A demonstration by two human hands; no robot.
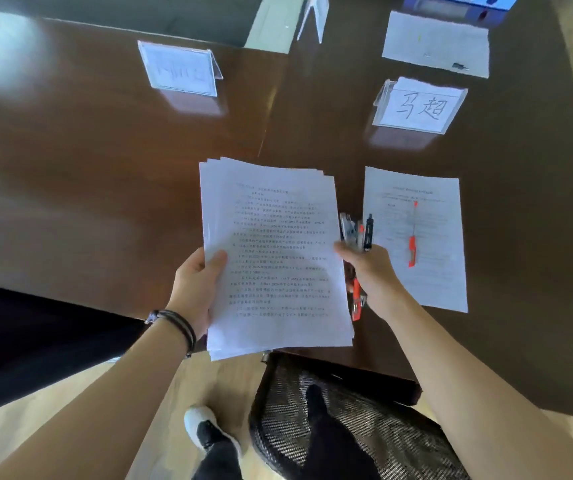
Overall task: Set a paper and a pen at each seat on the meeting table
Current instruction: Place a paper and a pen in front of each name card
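My left hand [198,285] grips a stack of printed papers [274,258] by its left edge, held above the near edge of the dark wooden meeting table [87,188]. My right hand [371,275] holds a bundle of several pens [357,233], black and red, and its fingertips touch the stack's right edge. To the right, a single printed paper [430,271] lies flat on the table with a red pen [412,244] on top of it, in front of a name card [420,105]. Another paper [435,43] lies at the far seat.
A second clear name card [179,69] stands at the left seat, a third [314,15] at the far side. A blue folder [458,3] lies at the top right. A black mesh chair [347,424] stands under me; a dark chair back [18,341] fills the left.
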